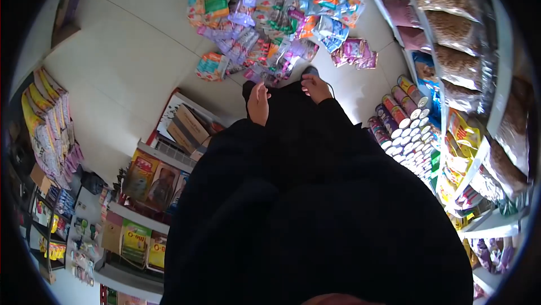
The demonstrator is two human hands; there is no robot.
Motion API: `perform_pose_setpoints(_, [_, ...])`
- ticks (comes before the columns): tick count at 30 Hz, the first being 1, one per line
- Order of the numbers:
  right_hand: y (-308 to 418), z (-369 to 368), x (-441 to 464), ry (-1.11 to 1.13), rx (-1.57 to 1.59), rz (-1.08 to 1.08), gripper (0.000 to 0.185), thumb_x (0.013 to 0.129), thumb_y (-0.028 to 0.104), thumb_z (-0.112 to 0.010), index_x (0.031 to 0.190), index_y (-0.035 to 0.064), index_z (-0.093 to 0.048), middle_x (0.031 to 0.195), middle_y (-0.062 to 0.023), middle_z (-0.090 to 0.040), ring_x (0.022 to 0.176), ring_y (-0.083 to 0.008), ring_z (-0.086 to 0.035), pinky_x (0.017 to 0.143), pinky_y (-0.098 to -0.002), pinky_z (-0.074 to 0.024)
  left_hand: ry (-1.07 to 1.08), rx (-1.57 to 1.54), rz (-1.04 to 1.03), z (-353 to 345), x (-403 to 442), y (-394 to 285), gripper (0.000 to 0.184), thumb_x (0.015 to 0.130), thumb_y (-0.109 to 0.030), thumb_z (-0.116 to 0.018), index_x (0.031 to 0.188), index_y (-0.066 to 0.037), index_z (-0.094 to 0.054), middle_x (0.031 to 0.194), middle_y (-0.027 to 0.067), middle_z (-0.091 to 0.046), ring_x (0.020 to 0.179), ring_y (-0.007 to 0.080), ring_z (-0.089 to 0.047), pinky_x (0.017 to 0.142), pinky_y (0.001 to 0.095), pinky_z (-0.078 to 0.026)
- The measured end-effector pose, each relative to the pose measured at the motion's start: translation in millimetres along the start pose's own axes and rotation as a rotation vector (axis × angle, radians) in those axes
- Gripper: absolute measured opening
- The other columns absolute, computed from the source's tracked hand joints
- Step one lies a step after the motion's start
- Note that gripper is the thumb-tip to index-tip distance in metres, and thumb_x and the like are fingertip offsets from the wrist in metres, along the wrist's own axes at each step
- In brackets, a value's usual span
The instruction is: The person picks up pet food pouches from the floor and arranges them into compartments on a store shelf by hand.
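My left hand [259, 105] is held over my dark clothing with nothing visible in it, its fingers loosely bent and the thumb apart. Opposite it, my right hand [316, 88] has half-curled fingers pointing inward and also appears to hold nothing. The two hands are apart. Just beyond them a large pile of colourful plastic packets [248, 40] covers the floor. At the near side of this pile lie an orange-and-teal packet [212, 67] and a group of purple sachets [355, 53]. A dark shoe [310, 70] shows beside my right hand.
Stacked cans [403, 113] stand to the right, below shelves with bags of brown pellets [453, 29]. A box of flattened cardboard [187, 126] and a display shelf [152, 223] are close on the left. More stacked bags [48, 113] stand at far left on the tiled floor [121, 51].
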State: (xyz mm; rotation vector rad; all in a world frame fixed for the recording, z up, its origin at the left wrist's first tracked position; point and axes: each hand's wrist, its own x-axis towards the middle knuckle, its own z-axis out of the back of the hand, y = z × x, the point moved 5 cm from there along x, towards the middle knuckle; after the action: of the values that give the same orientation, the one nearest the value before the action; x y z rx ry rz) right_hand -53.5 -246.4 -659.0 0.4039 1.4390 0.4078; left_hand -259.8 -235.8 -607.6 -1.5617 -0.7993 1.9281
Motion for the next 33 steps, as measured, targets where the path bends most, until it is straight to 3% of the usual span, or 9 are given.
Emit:
perform_pose_setpoints(1, [-13, -6, 13, 0.032, -0.098, 0.017, 0.027, 0.081, 0.014, -0.054, 0.106, 0.0026, -0.053, 0.082, -0.0052, -0.059, 0.068, -0.011, -0.057, 0.059, -0.023, -0.0454, -0.024, -0.013, 0.045, 0, 4, 24, 0.033, 0.089, -0.025, -0.046, 0.107, 0.002, -0.054, 0.087, 0.0129, -0.059, 0.079, 0.0169, -0.058, 0.071, 0.0273, -0.047])
perform_pose_setpoints(5, [-61, -15, 52, -0.004, -0.256, 0.046, 0.029, 0.078, 0.012, -0.058, 0.104, 0.0013, -0.053, 0.076, -0.005, -0.061, 0.066, -0.0111, -0.058, 0.059, -0.0229, -0.0454, -0.025, 0.473, 0.01, 10, 30, 114, 0.032, 0.085, -0.029, -0.05, 0.101, -0.002, -0.057, 0.084, 0.0119, -0.059, 0.08, 0.0228, -0.058, 0.071, 0.0327, -0.046])
perform_pose_setpoints(9, [-85, -14, 85, -0.086, -0.482, 0.058, 0.037, 0.074, 0.019, -0.063, 0.106, 0.0016, -0.053, 0.074, -0.0061, -0.062, 0.069, -0.0141, -0.06, 0.065, -0.0262, -0.0465, -0.026, 0.536, 0.002, 13, 47, 141, 0.031, 0.083, -0.03, -0.052, 0.096, -0.003, -0.058, 0.079, 0.0113, -0.059, 0.076, 0.0266, -0.056, 0.07, 0.0368, -0.043])
perform_pose_setpoints(12, [-86, -16, 103, -0.075, -0.586, 0.104, 0.043, 0.072, 0.025, -0.065, 0.106, 0.0026, -0.053, 0.077, -0.0066, -0.063, 0.074, -0.0171, -0.061, 0.07, -0.0292, -0.0464, -0.031, 0.517, -0.057, 19, 63, 163, 0.031, 0.082, -0.03, -0.052, 0.096, -0.003, -0.058, 0.078, 0.0108, -0.059, 0.076, 0.0265, -0.056, 0.07, 0.0364, -0.044])
perform_pose_setpoints(18, [-96, -28, 138, 0.021, -0.652, 0.034, 0.074, 0.072, 0.037, -0.065, 0.126, -0.0018, -0.034, 0.111, -0.0216, -0.053, 0.102, -0.0282, -0.054, 0.084, -0.0324, -0.0433, -0.11, 0.187, 0.257, 29, 104, 236, 0.03, 0.082, -0.028, -0.054, 0.093, -0.001, -0.058, 0.081, 0.0119, -0.061, 0.084, 0.0238, -0.058, 0.074, 0.0339, -0.043])
perform_pose_setpoints(25, [-135, -42, 161, -0.118, -0.422, 0.055, 0.11, 0.064, 0.044, -0.072, 0.131, -0.0118, -0.005, 0.126, -0.0281, -0.037, 0.113, -0.0344, -0.045, 0.092, -0.0339, -0.0382, -0.204, 0.027, 0.393, 18, 117, 248, 0.064, 0.081, -0.032, -0.055, 0.127, 0.006, -0.03, 0.122, 0.0233, -0.043, 0.114, 0.0325, -0.041, 0.093, 0.0331, -0.033])
perform_pose_setpoints(28, [-131, -50, 157, -0.291, -0.589, 0.059, 0.115, 0.06, 0.044, -0.074, 0.131, -0.0125, -0.004, 0.128, -0.0293, -0.034, 0.115, -0.0355, -0.042, 0.094, -0.0347, -0.0361, -0.144, 0.164, 0.486, 0, 114, 233, 0.074, 0.08, -0.035, -0.054, 0.131, 0.006, -0.021, 0.131, 0.0262, -0.031, 0.124, 0.0344, -0.028, 0.101, 0.0332, -0.023])
perform_pose_setpoints(29, [-131, -51, 153, -0.24, -0.429, 0.001, 0.118, 0.058, 0.045, -0.074, 0.131, -0.0122, -0.002, 0.131, -0.0326, -0.025, 0.121, -0.0455, -0.026, 0.099, -0.0406, -0.029, -0.136, 0.378, 0.539, -5, 111, 228, 0.074, 0.081, -0.035, -0.053, 0.132, 0.006, -0.02, 0.134, 0.0268, -0.028, 0.128, 0.0345, -0.022, 0.103, 0.0333, -0.018])
perform_pose_setpoints(33, [-136, -53, 156, -0.286, -0.448, -0.069, 0.11, 0.055, 0.043, -0.077, 0.128, -0.0114, -0.015, 0.124, -0.0309, -0.037, 0.115, -0.0411, -0.037, 0.094, -0.0401, -0.035, -0.005, 0.295, 0.456, -24, 110, 240, 0.075, 0.081, -0.035, -0.053, 0.133, 0.006, -0.017, 0.138, 0.0265, -0.019, 0.131, 0.0344, -0.012, 0.105, 0.0332, -0.012])
